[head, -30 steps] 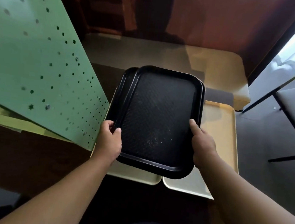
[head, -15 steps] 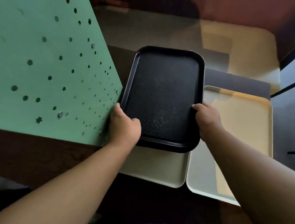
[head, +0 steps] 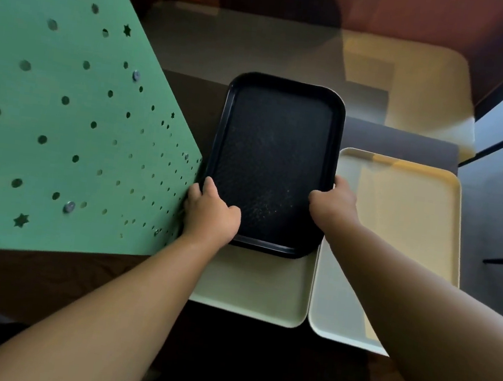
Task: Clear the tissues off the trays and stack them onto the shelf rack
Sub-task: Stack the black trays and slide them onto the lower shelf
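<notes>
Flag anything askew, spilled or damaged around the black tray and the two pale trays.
Little stands out. The black tray, gripped by the left hand and right hand, carries pale specks near its front, possibly crumbs or scuffs. It sits offset over the left pale tray. The right pale tray looks bare. No tissues visible.

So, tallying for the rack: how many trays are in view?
3: a black plastic tray held in both hands, a cream tray beneath it, another cream tray alongside; more may be hidden.
</notes>
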`<move>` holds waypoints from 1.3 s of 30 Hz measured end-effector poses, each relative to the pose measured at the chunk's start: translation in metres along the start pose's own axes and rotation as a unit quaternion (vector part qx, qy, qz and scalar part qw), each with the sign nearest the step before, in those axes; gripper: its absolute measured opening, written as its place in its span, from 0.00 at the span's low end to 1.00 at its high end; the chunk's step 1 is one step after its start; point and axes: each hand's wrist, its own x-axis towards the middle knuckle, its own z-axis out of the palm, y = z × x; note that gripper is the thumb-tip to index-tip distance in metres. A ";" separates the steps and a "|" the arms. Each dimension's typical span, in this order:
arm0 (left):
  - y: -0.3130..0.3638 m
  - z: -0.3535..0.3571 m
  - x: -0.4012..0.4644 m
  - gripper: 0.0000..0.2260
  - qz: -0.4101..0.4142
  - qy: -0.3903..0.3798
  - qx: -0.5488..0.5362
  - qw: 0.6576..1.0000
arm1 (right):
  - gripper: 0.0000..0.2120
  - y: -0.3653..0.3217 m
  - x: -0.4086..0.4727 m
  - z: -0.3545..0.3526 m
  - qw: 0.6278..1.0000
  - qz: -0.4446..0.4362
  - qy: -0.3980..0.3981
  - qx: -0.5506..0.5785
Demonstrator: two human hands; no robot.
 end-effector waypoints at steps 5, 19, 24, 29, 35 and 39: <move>0.007 -0.004 0.012 0.37 -0.012 -0.021 0.020 1.000 | 0.21 -0.005 0.003 -0.005 0.999 0.026 -0.015 -0.037; 0.010 -0.033 -0.018 0.31 -0.069 -0.041 -0.055 0.995 | 0.27 -0.043 -0.014 -0.047 0.993 0.044 -0.095 0.050; 0.007 -0.062 -0.054 0.26 -0.021 -0.069 -0.167 0.983 | 0.13 -0.045 -0.049 -0.085 0.994 0.028 -0.088 0.051; 0.021 -0.105 -0.103 0.16 0.025 -0.110 -0.312 0.943 | 0.04 -0.047 -0.095 -0.125 0.988 0.039 -0.108 0.103; 0.048 -0.150 -0.153 0.16 0.093 -0.079 -0.352 0.928 | 0.15 -0.055 -0.140 -0.161 0.948 0.059 -0.177 0.258; 0.043 -0.167 -0.195 0.34 0.197 -0.064 -0.262 0.943 | 0.14 -0.059 -0.173 -0.175 0.943 0.007 -0.187 0.277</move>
